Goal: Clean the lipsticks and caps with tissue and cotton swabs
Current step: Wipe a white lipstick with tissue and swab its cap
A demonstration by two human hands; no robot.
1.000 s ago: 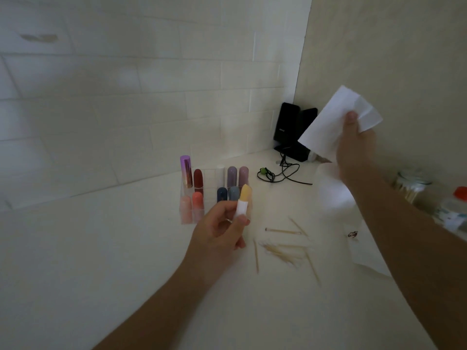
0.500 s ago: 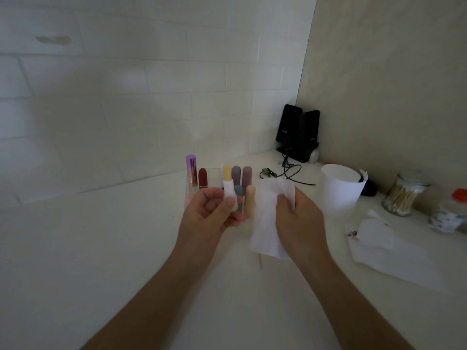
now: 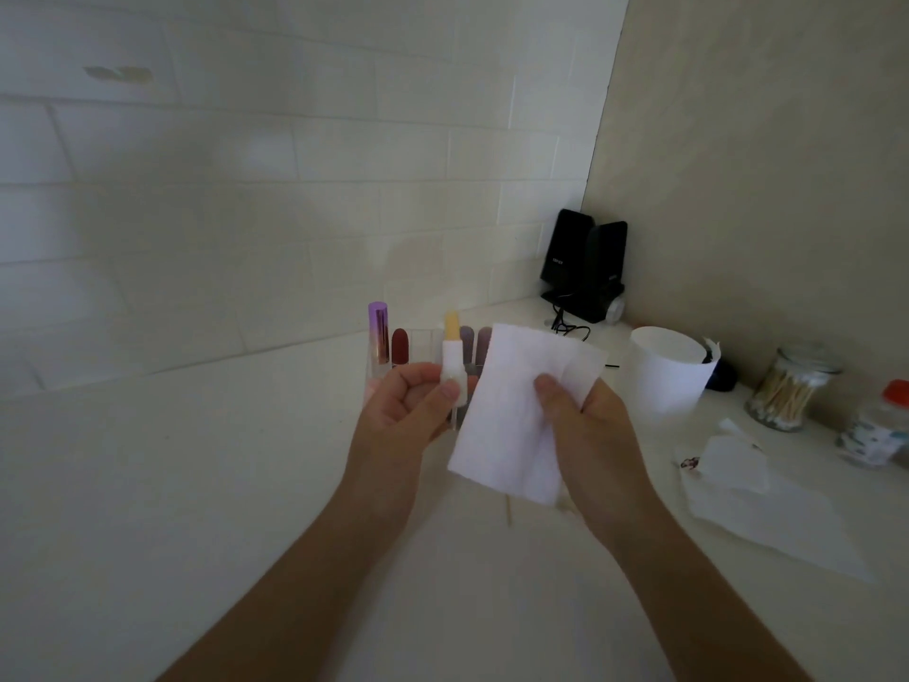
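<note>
Pinching the short white plastic lipstick tube with its pale yellow bullet (image 3: 451, 359) between thumb and forefinger, the left hand (image 3: 406, 415) holds it upright. The uncapped bullet stands above the fingertips (image 3: 448, 390).

Just right of those fingers hangs the folded white paper tissue (image 3: 511, 415). The right hand (image 3: 595, 430) grips it with the thumb (image 3: 551, 391) pressed on the front face; the other fingers are behind the sheet, out of my sight.

A second ago I had that tissue lifted high and well off to the right. Half a second ago it had dropped in beside the lipstick. Now its left edge sits just beside the tube, not yet on it. I read that as the fetch being over and the wipe about to start. The next move calls for folding the sheet round the tube without mashing the soft bullet.

Behind the left fingers stands the clear acrylic rack (image 3: 423, 344) of capped lipsticks, a tall purple one (image 3: 378, 334) at its left end. Below the right fingers a thin wooden stick (image 3: 509, 509) pokes out from under the tissue.

Farther right of the right fingers stand a white paper cup (image 3: 664, 381) and a glass jar of cotton swabs (image 3: 787, 396). Near them, a flat tissue sheet (image 3: 777, 524) lies on the counter.
</note>
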